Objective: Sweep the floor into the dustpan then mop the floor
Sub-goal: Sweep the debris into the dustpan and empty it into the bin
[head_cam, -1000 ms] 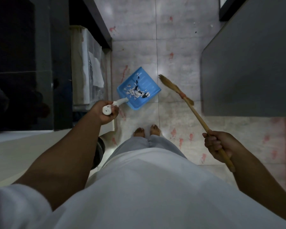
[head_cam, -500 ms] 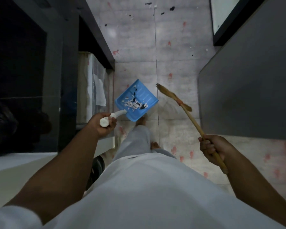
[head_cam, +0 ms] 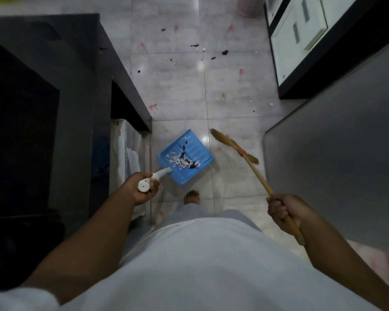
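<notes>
The person stands in a narrow strip of pale tiled floor [head_cam: 234,104] between a dark cabinet [head_cam: 54,63] on their left and a grey surface [head_cam: 335,164] on their right. Their left hand [head_cam: 144,187] is curled tight round the white handle [head_cam: 161,173] of a blue dustpan [head_cam: 198,151], which is held out in front of them above the tiles, just ahead of one bare foot [head_cam: 191,196]. The pan's long axis runs on a diagonal from that hand forward and to the right, with the open lip pointing away from the person. White and black scraps [head_cam: 182,162] lie heaped in the pan towards its handle end. The right hand [head_cam: 283,212] is wrapped round the wooden stick of a broom [head_cam: 240,151], with a short stub of stick poking out behind the fist. The broom slants the other way, forward and to the left, and its straw tip ends near the pan's front corner, apart from it, so the two tools make a V. Whether the bristles touch the tiles I cannot tell. Further ahead, black and white bits of litter [head_cam: 225,52] are scattered across the floor, and a pink basket [head_cam: 248,6] stands at its far edge.
</notes>
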`<state>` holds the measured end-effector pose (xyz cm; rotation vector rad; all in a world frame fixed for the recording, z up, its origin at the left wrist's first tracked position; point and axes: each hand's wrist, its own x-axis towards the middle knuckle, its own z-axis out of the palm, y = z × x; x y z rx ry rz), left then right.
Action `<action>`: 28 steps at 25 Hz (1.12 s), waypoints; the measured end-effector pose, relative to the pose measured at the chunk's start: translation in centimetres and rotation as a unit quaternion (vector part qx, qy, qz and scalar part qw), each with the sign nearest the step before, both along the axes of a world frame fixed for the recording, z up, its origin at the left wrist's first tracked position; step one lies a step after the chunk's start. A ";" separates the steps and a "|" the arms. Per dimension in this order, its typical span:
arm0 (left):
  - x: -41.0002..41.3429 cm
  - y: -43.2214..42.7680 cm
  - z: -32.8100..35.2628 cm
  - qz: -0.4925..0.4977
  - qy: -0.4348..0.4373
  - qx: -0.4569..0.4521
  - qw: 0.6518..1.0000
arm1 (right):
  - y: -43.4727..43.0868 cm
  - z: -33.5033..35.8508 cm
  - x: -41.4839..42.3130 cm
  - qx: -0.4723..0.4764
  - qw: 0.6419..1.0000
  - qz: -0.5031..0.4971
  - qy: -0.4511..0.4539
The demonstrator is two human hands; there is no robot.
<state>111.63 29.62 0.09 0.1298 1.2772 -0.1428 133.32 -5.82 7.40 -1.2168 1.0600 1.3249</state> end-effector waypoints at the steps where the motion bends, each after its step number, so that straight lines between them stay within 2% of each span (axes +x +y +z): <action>1: 0.7 0.8 0.1 -0.001 0.003 0.002 1.000 | 1.0 0.1 0.5 0.000 1.000 0.000 -0.002; 12: 10.7 7.9 0.2 -0.023 0.006 0.011 1.000 | 7.6 -0.9 10.4 0.006 1.000 -0.011 0.001; 19: 23.9 13.1 1.1 -0.094 0.047 0.020 0.994 | 10.5 -3.0 21.8 0.026 0.996 -0.079 0.021; 28: 41.3 17.1 2.6 -0.168 0.026 0.028 0.985 | 11.9 -3.0 33.5 0.046 0.982 -0.181 -0.012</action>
